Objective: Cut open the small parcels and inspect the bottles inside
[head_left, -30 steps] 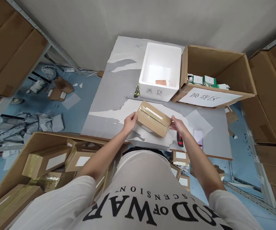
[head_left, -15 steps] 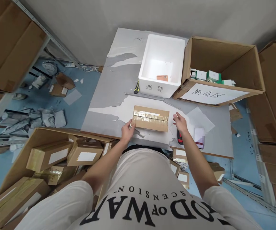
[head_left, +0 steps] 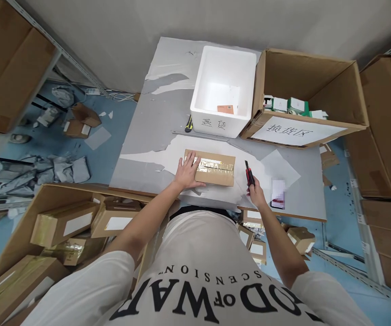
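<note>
A small taped cardboard box (head_left: pixel 217 171) lies on white torn paper near the front of the table. Across its left end rests my left hand (head_left: pixel 187 173), fingers spread flat over the top and thumb by the front edge. To the right of the box, apart from it, my right hand (head_left: pixel 255 192) is closed around a black and red utility knife (head_left: pixel 249 174). The knife's dark tip points away from me. A phone (head_left: pixel 278 194) and a thin white sheet (head_left: pixel 279 167) lie to the right of that hand.
Behind the box stand a white foam box (head_left: pixel 222 127) and an open carton (head_left: pixel 304 129) holding small packages. A yellow and black cutter (head_left: pixel 189 123) lies beside the foam box. At lower left, a large carton (head_left: pixel 79 189) holds several parcels. Shelving (head_left: pixel 365 235) borders the right.
My right hand has picked up the utility knife from the table and raised it beside the box. My left hand has moved from the box's left edge onto its top.
</note>
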Available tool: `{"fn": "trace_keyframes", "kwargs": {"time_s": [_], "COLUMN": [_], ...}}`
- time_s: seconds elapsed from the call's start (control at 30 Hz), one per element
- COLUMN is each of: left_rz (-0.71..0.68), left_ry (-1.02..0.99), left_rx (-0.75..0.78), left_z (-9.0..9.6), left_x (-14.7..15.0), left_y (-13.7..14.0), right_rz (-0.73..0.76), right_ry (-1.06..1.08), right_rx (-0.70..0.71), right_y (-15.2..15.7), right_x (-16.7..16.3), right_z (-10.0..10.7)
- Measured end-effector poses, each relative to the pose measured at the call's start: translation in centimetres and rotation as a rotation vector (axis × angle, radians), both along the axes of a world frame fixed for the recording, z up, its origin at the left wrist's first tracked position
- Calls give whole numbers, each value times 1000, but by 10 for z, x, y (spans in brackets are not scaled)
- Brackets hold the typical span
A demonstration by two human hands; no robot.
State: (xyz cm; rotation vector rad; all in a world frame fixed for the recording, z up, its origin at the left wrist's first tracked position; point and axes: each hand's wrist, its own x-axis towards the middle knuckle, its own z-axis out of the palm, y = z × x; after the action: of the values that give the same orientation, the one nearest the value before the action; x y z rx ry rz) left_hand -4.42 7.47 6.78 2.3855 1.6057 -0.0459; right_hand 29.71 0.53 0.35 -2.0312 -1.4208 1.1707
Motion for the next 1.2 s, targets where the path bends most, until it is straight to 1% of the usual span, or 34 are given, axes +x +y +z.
{"fn": "trace_keyframes", "kwargs": {"time_s": [0.07,0.1,0.17,0.23,0.33,0.43,0.63,0.83,0.97,1.07,1.2], "left_rz": [6,11,19,20,15,13,23,39,48,47,32], "left_ry": [9,12,11,3,-23,-62,-119,-128,-116,-116,-102], "left_rx": [5,6,6,7,18,33,29,16,-10,-21,-28], "left_z": [0,0,0,0,0,-3,-8,-12,-11,-9,-6], "left_x": [0,1,1,1,0,-1,0,0,1,0,0], "left_y": [-2,-3,-3,-3,-2,-1,0,-1,-1,-1,-1], "right_rz": [-53,-69,-72,-88,-101,-83,-16,79,115,128,110], "right_ry": [323,430,541,581,609,594,583,581,536,542,554], "right_rx": [52,51,41,29,15,-6,-92,-166,-245,-297,-278], "right_y": [-5,-8,-14,-19,-23,-22,-25,-28,-32,-37,-49], "right_x": [-6,-10,-17,-21,-22,-18,-4,9,17,19,24], "right_z": [12,18,27,32,37,41,50,62,69,72,69]}}
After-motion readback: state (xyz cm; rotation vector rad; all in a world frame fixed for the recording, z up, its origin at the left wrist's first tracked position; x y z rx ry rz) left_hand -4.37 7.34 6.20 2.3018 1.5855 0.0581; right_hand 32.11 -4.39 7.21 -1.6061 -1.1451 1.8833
